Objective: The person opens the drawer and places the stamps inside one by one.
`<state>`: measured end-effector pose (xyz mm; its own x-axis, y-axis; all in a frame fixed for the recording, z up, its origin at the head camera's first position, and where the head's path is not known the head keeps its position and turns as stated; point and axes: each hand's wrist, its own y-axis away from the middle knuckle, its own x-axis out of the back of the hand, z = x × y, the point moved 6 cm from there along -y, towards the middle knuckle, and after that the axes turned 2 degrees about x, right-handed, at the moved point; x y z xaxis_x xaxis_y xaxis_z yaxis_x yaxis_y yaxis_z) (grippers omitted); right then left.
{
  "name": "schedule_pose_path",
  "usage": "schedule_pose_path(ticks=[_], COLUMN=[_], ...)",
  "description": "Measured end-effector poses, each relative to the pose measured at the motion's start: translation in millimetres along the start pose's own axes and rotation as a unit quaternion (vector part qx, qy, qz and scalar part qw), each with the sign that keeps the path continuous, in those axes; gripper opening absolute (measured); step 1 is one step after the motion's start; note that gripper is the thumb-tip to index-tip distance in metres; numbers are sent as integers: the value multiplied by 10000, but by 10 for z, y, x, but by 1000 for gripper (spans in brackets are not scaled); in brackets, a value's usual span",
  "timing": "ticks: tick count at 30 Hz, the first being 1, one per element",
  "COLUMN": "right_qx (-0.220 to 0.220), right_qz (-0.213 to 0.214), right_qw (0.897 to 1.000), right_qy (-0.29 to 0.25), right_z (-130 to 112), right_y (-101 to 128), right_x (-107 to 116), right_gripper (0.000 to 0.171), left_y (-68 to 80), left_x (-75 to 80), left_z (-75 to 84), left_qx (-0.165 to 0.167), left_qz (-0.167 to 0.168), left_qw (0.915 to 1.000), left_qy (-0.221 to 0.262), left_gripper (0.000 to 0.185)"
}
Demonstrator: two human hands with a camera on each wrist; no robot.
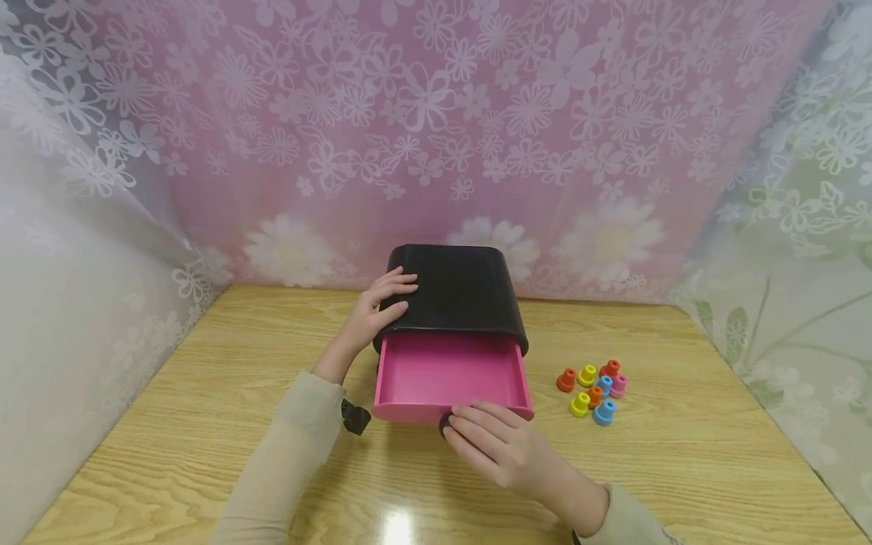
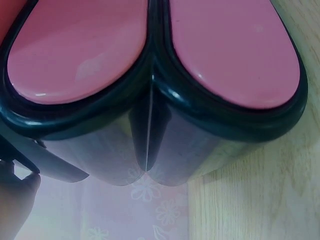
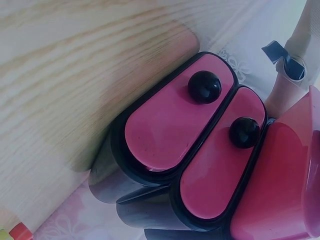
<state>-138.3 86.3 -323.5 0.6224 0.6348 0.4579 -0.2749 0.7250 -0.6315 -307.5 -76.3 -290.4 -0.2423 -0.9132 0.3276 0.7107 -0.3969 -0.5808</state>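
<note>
Right hand sits nearest the head camera, palm down, fingers loosely curled over the front wall of the pink drawer, fingertips at the top edge of that wall. A dark round knob peeks out just left of the index finger; whether the thumb pinches it underneath cannot be told, the hand hides it. Drawer is pulled out toward the person, open side up, long axis running side to side across the fingers, pull direction straight back at the wrist.

Left hand lies flat on the black cabinet, fingers straight and slightly spread, pointing right across the cabinet's top left corner, thumb on the front left edge just above the drawer. Cabinet stands on the wooden table against the floral curtain, front facing the person.

Right wrist view: two shut pink drawer fronts below the open one, each with a black knob, set in the black frame. Left wrist view shows the same pink fronts close up from below and one fingertip at the frame.

Right of the right-hand fingers, well apart, a cluster of small coloured pegs stands on the table: red, yellow, blue, orange, pink.
</note>
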Motion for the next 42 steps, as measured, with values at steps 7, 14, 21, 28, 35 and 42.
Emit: schedule_pose_path(ticks=[7, 14, 21, 28, 35, 42], right_qx=[-292, -941, -1544, -2084, -2467, -2733], right_qz=[160, 802, 850, 947, 934, 1060], right_qw=[9992, 9881, 9772, 9656, 9593, 9527], right_qy=[-237, -920, -1184, -1238, -1006, -801], right_z=[43, 164, 271, 367, 483, 623], right_y=[-83, -156, -97, 64, 161, 287], right_x=[69, 208, 292, 341, 457, 578], right_gripper=[24, 21, 26, 29, 32, 35], left_y=[2, -2, 0, -2, -7, -9], left_x=[-2, -1, -2, 2, 0, 22], left_z=[3, -6, -5, -11, -40, -269], left_qx=[2, 13, -18, -10, -62, -112], left_qz=[18, 28, 31, 48, 46, 58], left_qw=[10000, 10000, 10000, 10000, 9999, 9999], left_qy=[15, 9, 74, 46, 73, 74], left_gripper=[31, 30, 30, 31, 30, 31])
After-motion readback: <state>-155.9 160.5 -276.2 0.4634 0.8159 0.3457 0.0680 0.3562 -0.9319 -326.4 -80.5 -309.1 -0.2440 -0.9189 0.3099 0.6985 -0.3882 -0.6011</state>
